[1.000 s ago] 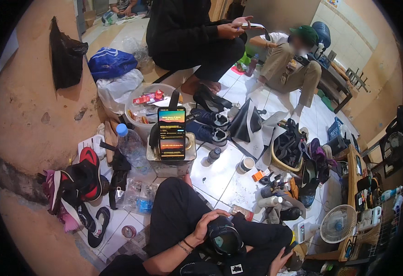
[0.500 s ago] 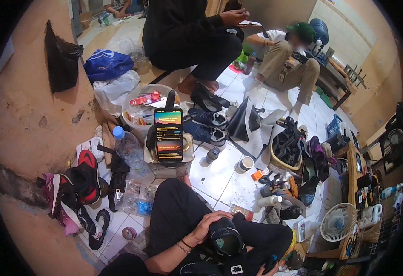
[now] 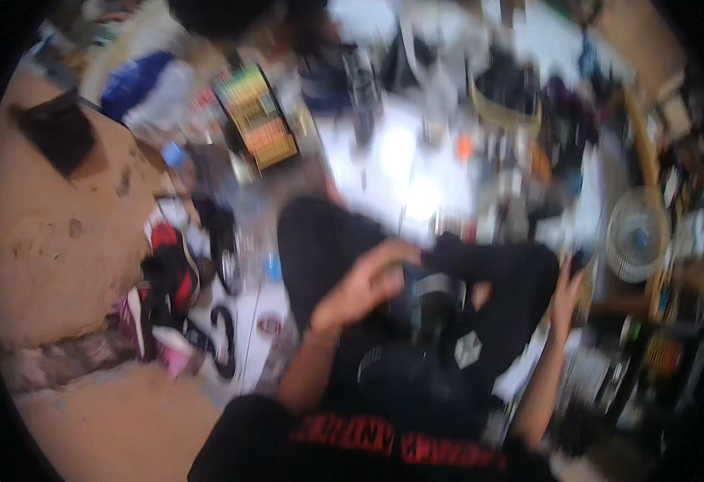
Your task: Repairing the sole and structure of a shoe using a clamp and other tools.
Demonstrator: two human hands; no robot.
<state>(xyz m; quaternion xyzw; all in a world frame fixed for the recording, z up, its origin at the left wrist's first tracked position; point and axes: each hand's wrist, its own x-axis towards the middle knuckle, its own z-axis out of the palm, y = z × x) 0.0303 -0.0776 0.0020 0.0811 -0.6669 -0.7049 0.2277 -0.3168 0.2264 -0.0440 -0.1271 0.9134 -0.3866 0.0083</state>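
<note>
The whole head view is smeared by motion. My left hand (image 3: 368, 285) is curled over the top of a dark rounded thing (image 3: 428, 301) with a glossy face, which sits in my lap between my crossed legs. Blur hides what kind of thing it is. To the right, my right hand (image 3: 565, 301) reaches past my knee, fingers stretched and apart, beside the clutter on the floor. Nothing can be made out in it. A white square patch (image 3: 467, 350) shows on dark cloth near my right thigh.
A lit phone (image 3: 257, 116) stands ahead on the left. Shoes (image 3: 173, 265) lie by the wall at left. A shoe-filled basket (image 3: 506, 112) stands at the far right, and a white fan (image 3: 638, 233) is nearer. A blue-capped bottle (image 3: 173, 154) stands behind the left-hand shoes.
My head view has tilted down and turned, so the scene has shifted and blurred. My right hand has moved from my lap out to the right; my left hand stays on the dark thing.
</note>
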